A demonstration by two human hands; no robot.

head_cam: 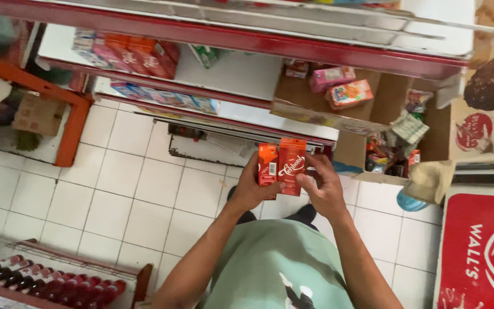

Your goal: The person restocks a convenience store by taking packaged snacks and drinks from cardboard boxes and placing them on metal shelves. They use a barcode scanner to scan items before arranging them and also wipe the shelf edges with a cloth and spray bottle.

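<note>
Head view: two small orange-red rectangular drink cartons [282,165], upright, touching.
Left hand [251,189]: grips one carton.
Right hand [324,191]: grips the other.
Floor: white square tiles [115,194].

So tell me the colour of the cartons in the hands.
Orange-red cartons with white markings, seen in the head view.

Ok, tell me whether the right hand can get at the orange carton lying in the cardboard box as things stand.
Probably not right away. The right hand is busy gripping the two orange cartons together with the left hand. The way to the orange carton in the cardboard box looks open.
</note>
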